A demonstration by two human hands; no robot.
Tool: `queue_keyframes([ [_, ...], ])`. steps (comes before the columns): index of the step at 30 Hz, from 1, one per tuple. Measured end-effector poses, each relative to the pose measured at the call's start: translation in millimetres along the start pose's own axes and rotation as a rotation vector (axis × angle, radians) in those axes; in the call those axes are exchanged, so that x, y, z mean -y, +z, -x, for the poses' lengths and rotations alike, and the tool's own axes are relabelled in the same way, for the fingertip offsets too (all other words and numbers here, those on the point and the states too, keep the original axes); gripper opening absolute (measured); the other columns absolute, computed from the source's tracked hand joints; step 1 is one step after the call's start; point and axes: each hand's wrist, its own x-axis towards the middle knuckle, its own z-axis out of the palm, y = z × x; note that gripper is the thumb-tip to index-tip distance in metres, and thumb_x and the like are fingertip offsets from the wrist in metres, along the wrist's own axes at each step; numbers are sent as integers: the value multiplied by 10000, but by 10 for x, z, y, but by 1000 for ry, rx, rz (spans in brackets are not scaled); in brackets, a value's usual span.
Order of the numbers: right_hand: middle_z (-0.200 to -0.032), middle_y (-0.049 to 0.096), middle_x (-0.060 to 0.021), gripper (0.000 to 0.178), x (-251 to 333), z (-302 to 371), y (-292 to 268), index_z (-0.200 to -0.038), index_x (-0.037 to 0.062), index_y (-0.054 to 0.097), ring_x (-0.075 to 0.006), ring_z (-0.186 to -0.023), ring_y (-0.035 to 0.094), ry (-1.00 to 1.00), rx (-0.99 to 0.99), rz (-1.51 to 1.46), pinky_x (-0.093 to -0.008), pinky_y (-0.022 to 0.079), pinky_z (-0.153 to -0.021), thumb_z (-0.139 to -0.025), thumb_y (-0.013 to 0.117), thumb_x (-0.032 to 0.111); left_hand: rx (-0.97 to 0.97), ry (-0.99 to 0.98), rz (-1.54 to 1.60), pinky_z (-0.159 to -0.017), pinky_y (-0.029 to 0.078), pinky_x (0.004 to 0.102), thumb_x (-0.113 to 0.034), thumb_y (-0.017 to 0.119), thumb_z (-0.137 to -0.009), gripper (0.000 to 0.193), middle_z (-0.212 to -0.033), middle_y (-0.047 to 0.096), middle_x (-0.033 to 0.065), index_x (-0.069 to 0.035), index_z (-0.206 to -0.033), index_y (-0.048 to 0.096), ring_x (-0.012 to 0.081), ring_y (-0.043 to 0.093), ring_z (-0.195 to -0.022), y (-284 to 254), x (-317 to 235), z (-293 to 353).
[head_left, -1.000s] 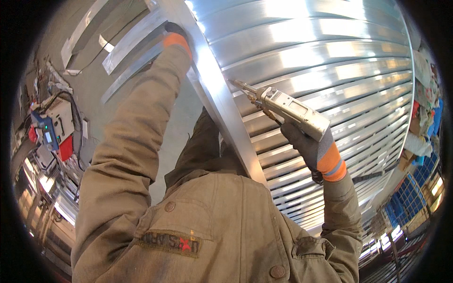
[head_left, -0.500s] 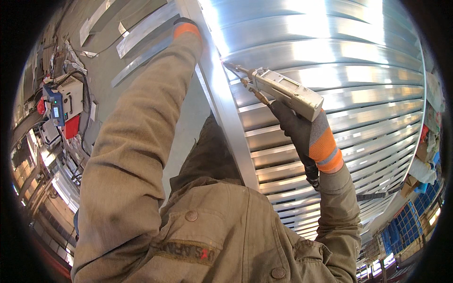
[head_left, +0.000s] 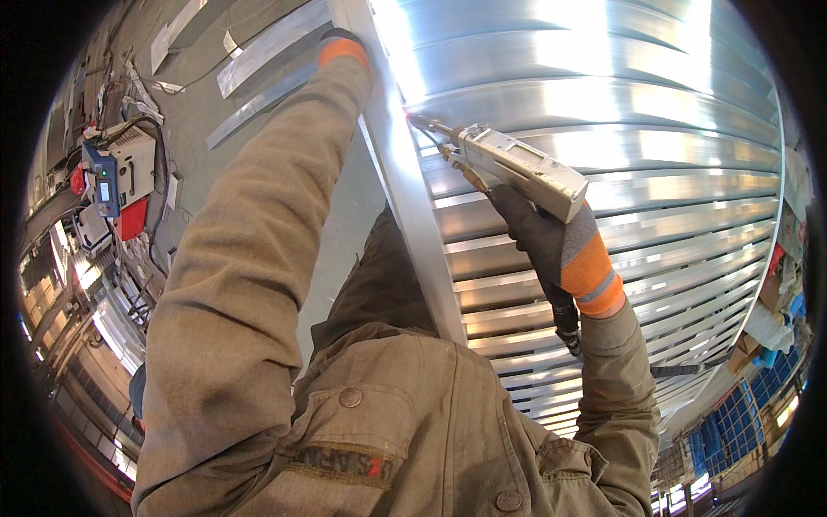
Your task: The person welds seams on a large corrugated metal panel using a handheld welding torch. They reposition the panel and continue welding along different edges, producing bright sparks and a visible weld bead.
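My right hand (head_left: 538,237), in a dark glove with an orange cuff, is closed around the grip of a handheld laser welding gun (head_left: 525,171) with a boxy pale metal body. Its thin nozzle points up-left, and the tip meets the inner edge of a long metal frame rail (head_left: 398,168), where a small reddish glow shows. To the right of the rail lies a panel of shiny metal slats (head_left: 508,95). At the rail's far outer side is my left hand (head_left: 343,47), gloved with an orange cuff; its fingers are mostly hidden.
Flat metal strips (head_left: 271,56) lie on the grey floor at the far left. A blue-and-white machine with a small screen (head_left: 105,185) stands left, with cables around it. A dark hose (head_left: 676,371) crosses the panel near my right forearm. A blue mesh crate (head_left: 732,422) stands lower right.
The view has shifted slightly against the rail and slats. Both hands keep almost the same places, and the welding gun's tip stays at the rail's inner edge.
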Motion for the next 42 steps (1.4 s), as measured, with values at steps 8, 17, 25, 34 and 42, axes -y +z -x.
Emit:
queue_keyframes([
  [8,-819,690,9,328,29,25,-24,-1212,23,742,-76,-661,626,51,-5,14,-263,516,-547,-1060,771,313,28,-167,370,-1035,582,405,-301,671,-1056,341,-1370,771,88,-154,-1338,794,282,721,-1285,-516,113,275],
  [17,-773,649,13,349,126,26,29,-1211,27,744,-80,-652,604,151,-22,-1,-282,511,-557,-1055,776,338,46,-217,522,-1054,579,420,-338,725,-1022,402,-1357,768,131,-121,-1356,781,310,723,-1279,-938,257,565],
  [25,-765,664,4,346,161,11,24,-1192,13,745,-77,-638,618,75,-2,31,-270,511,-534,-1052,777,328,73,-219,601,-1097,559,422,-367,794,-974,436,-1371,762,131,-126,-1338,794,311,704,-1310,-978,274,566],
  [34,-772,667,7,357,145,42,2,-1188,11,748,-74,-643,621,78,11,10,-269,508,-538,-1051,779,339,1,-198,403,-1078,573,416,-326,777,-963,399,-1369,769,132,-137,-1313,811,317,717,-1303,-402,228,104],
  [42,-797,667,7,444,122,110,-23,-1254,11,740,-70,-666,614,149,-7,-2,-263,511,-559,-1032,807,391,-44,-265,460,-1072,577,413,-314,783,-941,426,-1392,763,128,-138,-1328,808,321,713,-1321,62,130,-282],
])
